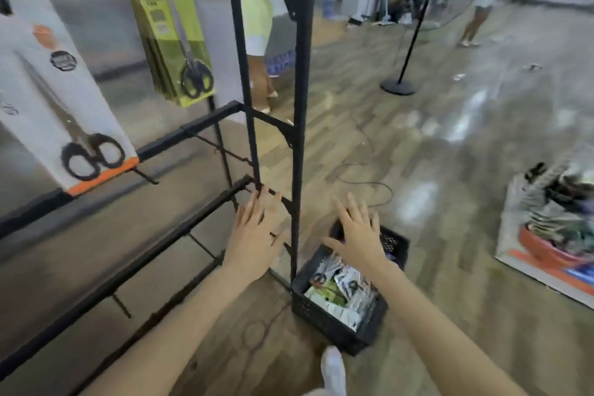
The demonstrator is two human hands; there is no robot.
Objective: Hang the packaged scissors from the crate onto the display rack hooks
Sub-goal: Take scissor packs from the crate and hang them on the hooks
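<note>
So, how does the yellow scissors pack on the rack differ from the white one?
The yellow pack is green-yellow; the white pack is white with an orange bottom edge. The yellow pack hangs further right and looks smaller in the picture than the white pack. Behind the yellow pack more of the same hang; behind the white pack none shows. Both hold black-handled scissors, handles down.

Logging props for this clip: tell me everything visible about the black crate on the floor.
The black crate looks like moulded plastic with perforated, lattice-like walls and an open top. It sits upright on the wood-look floor, right beside the foot of the display rack. Inside lies a loose pile of packaged scissors, white and yellow-green cards. The right hand hovers open above its far end; nothing grips the crate.
</note>
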